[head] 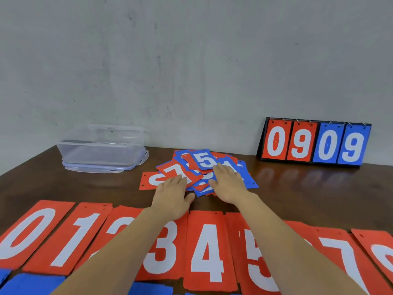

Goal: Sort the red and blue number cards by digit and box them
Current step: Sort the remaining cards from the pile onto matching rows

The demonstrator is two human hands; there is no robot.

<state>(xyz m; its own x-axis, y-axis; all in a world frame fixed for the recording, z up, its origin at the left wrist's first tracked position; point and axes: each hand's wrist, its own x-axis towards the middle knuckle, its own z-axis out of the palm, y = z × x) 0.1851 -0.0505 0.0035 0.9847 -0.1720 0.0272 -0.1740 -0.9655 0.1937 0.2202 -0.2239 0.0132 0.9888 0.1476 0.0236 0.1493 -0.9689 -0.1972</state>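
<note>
Number cards lie in one loose red and blue pile [192,167] mid-surface, and everything else is placed from that pile. A blue 5 card [205,159] sits on top of it at the far side, and a red 7 card [170,170] is fanned out at its left.

Your left hand [172,199] lies flat with straight fingers, the tips touching the red 7 card. Your right hand [229,186] also lies flat and relaxed, pressing on the right half of the pile, its fingertips just short of the blue 5. Neither hand grips anything.

Nearer to you than the pile runs one row of red cards [208,252]: 0, 1, 2, 3, 4, 5 and 7 can be read, and one more at the right end is cut off. Your forearms cross this row. Three blue patches [32,284] show at the bottom edge, nearer still.

Left of the pile stands one clear plastic box [102,150], resting on its lid [95,168]. Right of the pile, against the wall, one flip scoreboard [314,143] shows four cards: red 0, red 9, blue 0, blue 9. The brown surface [297,192] carries all of it.
</note>
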